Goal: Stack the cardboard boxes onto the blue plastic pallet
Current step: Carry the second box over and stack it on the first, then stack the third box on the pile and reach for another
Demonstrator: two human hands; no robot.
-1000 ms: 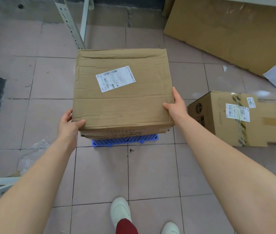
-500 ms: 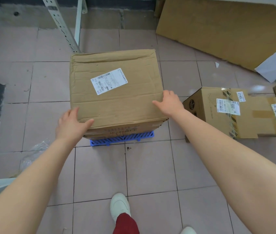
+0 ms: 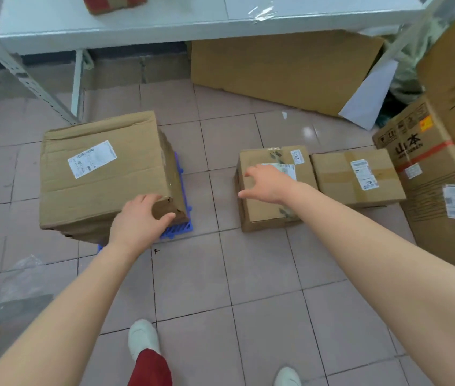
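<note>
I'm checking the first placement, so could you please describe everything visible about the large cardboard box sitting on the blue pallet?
The large cardboard box is plain brown corrugated card, creased and dented, with a white barcode label on its top face. Its near right corner is torn and crumpled. It rests on the blue plastic pallet, covering nearly all of it; only blue edges show at the right and front. The left hand rests on that torn corner. The right hand is apart, over a smaller box.

There is one blue pallet (image 3: 177, 229). There are four closed cardboard boxes: one on the pallet (image 3: 101, 174), two small on the floor (image 3: 270, 196) (image 3: 357, 179), one big at right (image 3: 426, 174). One flat cardboard sheet (image 3: 282, 71). Two hands (image 3: 140, 218) (image 3: 265, 183), two white shoes (image 3: 142, 337) (image 3: 287, 376).
</note>
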